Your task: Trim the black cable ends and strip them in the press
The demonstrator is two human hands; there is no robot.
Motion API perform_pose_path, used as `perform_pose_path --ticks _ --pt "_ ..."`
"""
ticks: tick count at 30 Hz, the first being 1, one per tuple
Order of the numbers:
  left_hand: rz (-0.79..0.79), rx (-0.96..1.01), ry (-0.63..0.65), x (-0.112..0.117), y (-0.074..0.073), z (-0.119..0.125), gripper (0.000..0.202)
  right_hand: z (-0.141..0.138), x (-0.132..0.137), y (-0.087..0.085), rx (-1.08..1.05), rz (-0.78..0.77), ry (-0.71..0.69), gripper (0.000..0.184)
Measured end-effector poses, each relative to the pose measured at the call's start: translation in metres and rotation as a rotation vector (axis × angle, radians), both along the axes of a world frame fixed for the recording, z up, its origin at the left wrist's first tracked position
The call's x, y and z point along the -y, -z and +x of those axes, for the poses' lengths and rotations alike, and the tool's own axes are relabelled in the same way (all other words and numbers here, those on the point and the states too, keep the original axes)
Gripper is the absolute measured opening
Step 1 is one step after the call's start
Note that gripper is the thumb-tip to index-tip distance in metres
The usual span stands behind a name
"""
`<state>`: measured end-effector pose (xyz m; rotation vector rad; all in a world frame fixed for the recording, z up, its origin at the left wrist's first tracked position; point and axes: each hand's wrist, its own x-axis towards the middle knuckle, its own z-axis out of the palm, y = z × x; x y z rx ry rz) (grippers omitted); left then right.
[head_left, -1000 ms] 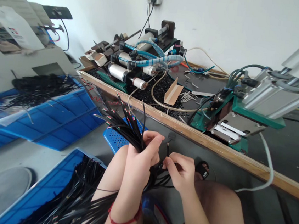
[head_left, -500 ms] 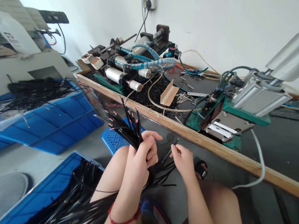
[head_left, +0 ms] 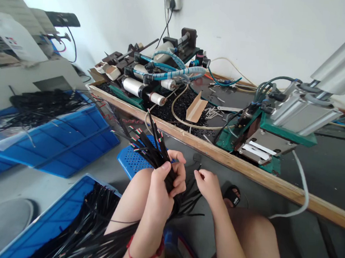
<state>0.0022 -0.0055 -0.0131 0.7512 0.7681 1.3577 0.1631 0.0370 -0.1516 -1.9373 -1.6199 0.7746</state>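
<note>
My left hand (head_left: 167,182) is closed round a bundle of black cables (head_left: 150,145) whose stripped ends, with red, green and white cores, fan up and to the left. My right hand (head_left: 208,184) sits just right of it, thumb and finger pinched on a single black cable (head_left: 198,167) that stands apart from the bundle. Both hands hover over my knees, in front of the wooden edge (head_left: 248,167) of the workbench. A red string circles my left wrist.
A blue bin (head_left: 58,219) of more black cables lies at lower left, another blue tray (head_left: 63,138) at left. A green-based pneumatic machine (head_left: 271,127) stands on the bench at right, a second hose-covered machine (head_left: 156,74) behind. A blue perforated stool (head_left: 133,162) is under the bundle.
My left hand has tightened on the bundle and tilted it more upright. My right hand has drawn one cable out and moved slightly away from the bundle.
</note>
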Motion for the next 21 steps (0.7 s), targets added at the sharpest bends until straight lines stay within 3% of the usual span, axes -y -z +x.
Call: perform_pose_path --ticks 4,8,11,14,17,21 --pt "-0.013 -0.015 -0.014 -0.001 -0.001 0.003 0.034 -0.004 0.004 -0.013 0.126 -0.044 0.115 0.046" --pt "-0.029 -0.076 -0.07 0.0 0.004 0.008 0.042 -0.012 0.016 -0.048 0.119 0.039 0.11 0.047" --pt "-0.012 -0.119 -0.101 0.001 0.011 0.011 0.049 -0.019 0.03 -0.078 -0.092 0.31 0.038 0.051" --pt "-0.014 -0.151 -0.089 0.0 0.016 0.011 0.049 -0.026 0.043 -0.099 -0.395 0.621 0.0 0.039" --pt "-0.007 -0.231 -0.078 0.0 0.018 0.01 0.055 -0.03 0.048 -0.111 -0.572 0.684 0.023 0.022" --pt "0.043 -0.349 -0.083 0.0 0.02 0.01 0.057 -0.031 0.044 -0.12 -0.725 0.667 0.052 0.021"
